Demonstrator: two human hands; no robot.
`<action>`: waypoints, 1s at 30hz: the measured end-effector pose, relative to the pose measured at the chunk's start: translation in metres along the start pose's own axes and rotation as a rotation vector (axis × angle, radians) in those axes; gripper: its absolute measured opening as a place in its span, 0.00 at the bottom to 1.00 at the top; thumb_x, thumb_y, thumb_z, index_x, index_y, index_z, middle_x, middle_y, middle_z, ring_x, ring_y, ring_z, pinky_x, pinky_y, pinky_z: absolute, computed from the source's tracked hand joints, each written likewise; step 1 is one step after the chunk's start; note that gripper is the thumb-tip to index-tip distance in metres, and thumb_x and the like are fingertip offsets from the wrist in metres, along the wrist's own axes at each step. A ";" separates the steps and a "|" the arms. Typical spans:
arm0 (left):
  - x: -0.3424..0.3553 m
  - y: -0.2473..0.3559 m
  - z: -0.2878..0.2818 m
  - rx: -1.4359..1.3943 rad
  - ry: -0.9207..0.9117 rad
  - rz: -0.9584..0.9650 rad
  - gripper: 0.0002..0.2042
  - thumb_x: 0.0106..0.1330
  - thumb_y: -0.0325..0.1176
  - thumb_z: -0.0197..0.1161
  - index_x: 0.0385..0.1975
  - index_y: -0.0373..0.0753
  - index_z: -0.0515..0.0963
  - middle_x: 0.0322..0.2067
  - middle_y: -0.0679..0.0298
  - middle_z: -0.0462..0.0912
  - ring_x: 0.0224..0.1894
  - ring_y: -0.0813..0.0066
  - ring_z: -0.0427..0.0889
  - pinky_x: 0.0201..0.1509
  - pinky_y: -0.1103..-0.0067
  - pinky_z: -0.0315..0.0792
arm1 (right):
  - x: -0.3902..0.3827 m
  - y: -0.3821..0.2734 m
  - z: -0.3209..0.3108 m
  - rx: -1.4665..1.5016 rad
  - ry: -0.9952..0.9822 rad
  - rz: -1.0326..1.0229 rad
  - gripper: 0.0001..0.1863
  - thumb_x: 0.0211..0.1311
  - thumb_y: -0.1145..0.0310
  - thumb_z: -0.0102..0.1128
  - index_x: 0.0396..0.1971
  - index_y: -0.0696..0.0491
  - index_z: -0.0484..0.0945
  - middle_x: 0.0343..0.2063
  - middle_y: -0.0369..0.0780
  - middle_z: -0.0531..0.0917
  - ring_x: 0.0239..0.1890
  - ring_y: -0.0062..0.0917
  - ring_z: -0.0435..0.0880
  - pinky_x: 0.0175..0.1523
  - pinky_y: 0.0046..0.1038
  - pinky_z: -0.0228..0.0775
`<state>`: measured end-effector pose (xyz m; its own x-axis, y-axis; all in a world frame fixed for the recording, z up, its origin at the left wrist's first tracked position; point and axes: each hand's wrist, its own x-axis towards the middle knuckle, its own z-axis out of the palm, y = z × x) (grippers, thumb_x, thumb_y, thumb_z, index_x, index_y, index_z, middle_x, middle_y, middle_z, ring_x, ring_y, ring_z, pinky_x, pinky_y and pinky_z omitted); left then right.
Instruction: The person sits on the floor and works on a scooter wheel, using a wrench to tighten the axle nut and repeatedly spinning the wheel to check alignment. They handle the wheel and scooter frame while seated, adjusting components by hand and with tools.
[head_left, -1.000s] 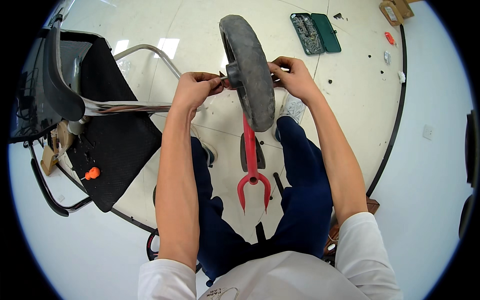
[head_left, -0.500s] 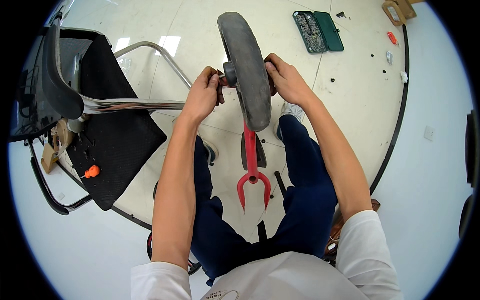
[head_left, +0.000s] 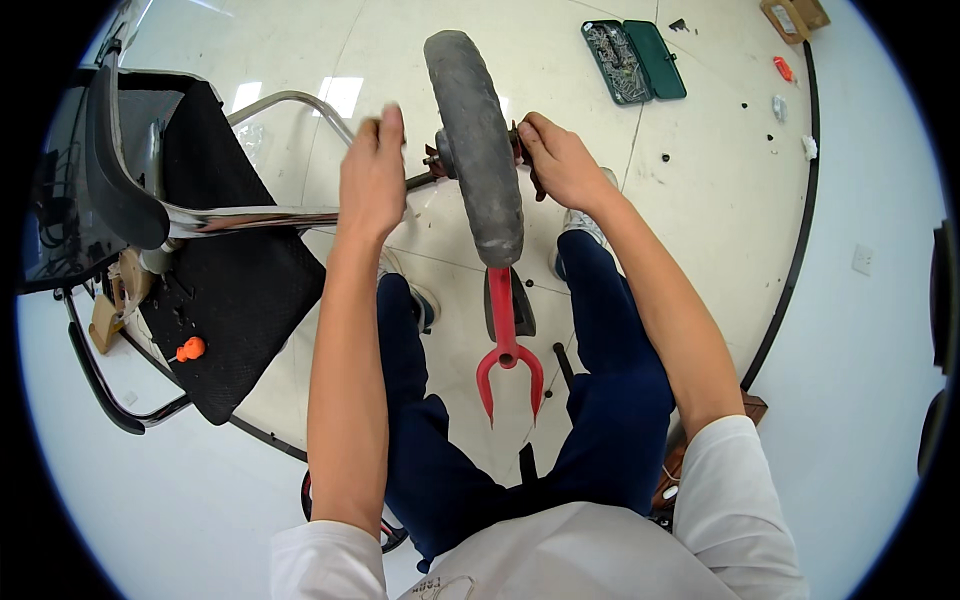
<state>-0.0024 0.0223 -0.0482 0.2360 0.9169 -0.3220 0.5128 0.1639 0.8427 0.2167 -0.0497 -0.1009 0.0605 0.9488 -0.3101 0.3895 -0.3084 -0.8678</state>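
A grey wheel (head_left: 478, 150) was held upright above the floor (head_left: 690, 200), between the knees of the seated person, with a red fork (head_left: 507, 345) hanging down below it. The right hand (head_left: 560, 160) was clamped on the right end of the axle, the fingers closed around the dark red part there. The left hand (head_left: 372, 178) was lifted just left of the wheel; its fingers were together, but it could not be told whether something small was pinched in them. The left axle end (head_left: 436, 160) stood bare, near that hand.

For this step to be done well, the wheel should be kept steady by the right hand while the left side is worked on. Any loosened small piece should be laid near the open green tool case (head_left: 633, 60), far on the right, so that it is not lost on the floor.
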 end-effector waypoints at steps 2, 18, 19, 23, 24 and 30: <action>-0.003 0.013 0.016 -0.230 0.086 0.170 0.32 0.70 0.58 0.50 0.47 0.25 0.72 0.42 0.53 0.80 0.45 0.69 0.78 0.53 0.76 0.70 | 0.001 0.002 0.002 -0.039 0.020 -0.037 0.18 0.76 0.59 0.38 0.34 0.59 0.69 0.22 0.41 0.78 0.14 0.24 0.75 0.23 0.28 0.71; -0.037 -0.013 0.053 -0.095 -0.149 0.412 0.45 0.49 0.66 0.59 0.60 0.35 0.65 0.61 0.45 0.65 0.65 0.46 0.59 0.68 0.58 0.57 | 0.000 0.000 0.009 0.341 0.048 0.130 0.24 0.75 0.54 0.41 0.26 0.59 0.70 0.12 0.38 0.72 0.10 0.23 0.72 0.18 0.28 0.65; -0.037 -0.014 0.052 -0.115 -0.157 0.398 0.46 0.48 0.66 0.60 0.60 0.34 0.65 0.60 0.45 0.65 0.65 0.46 0.59 0.68 0.58 0.57 | 0.000 -0.004 0.009 0.334 0.039 0.161 0.24 0.75 0.54 0.41 0.25 0.59 0.70 0.12 0.38 0.71 0.10 0.23 0.72 0.18 0.28 0.65; -0.037 -0.014 0.052 -0.117 -0.148 0.447 0.47 0.47 0.67 0.61 0.60 0.34 0.65 0.61 0.44 0.64 0.66 0.45 0.58 0.68 0.58 0.57 | 0.002 -0.011 0.008 0.342 0.044 0.293 0.27 0.74 0.52 0.42 0.21 0.60 0.69 0.11 0.38 0.70 0.10 0.25 0.71 0.17 0.30 0.65; -0.036 -0.015 0.052 -0.092 -0.140 0.464 0.47 0.46 0.67 0.61 0.60 0.34 0.65 0.61 0.44 0.63 0.66 0.45 0.58 0.68 0.58 0.57 | 0.003 -0.013 0.007 0.354 0.040 0.331 0.27 0.74 0.52 0.43 0.21 0.59 0.69 0.10 0.38 0.70 0.10 0.25 0.71 0.17 0.30 0.65; -0.033 -0.016 0.059 -0.003 -0.128 0.509 0.48 0.42 0.62 0.68 0.61 0.33 0.64 0.63 0.43 0.60 0.67 0.44 0.57 0.67 0.59 0.61 | 0.004 -0.005 -0.005 0.338 0.030 0.302 0.24 0.71 0.54 0.44 0.25 0.60 0.73 0.14 0.39 0.74 0.12 0.25 0.73 0.17 0.30 0.66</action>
<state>0.0301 -0.0321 -0.0762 0.5536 0.8291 0.0789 0.3047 -0.2897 0.9073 0.2200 -0.0441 -0.0955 0.1538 0.8131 -0.5614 0.0291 -0.5717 -0.8200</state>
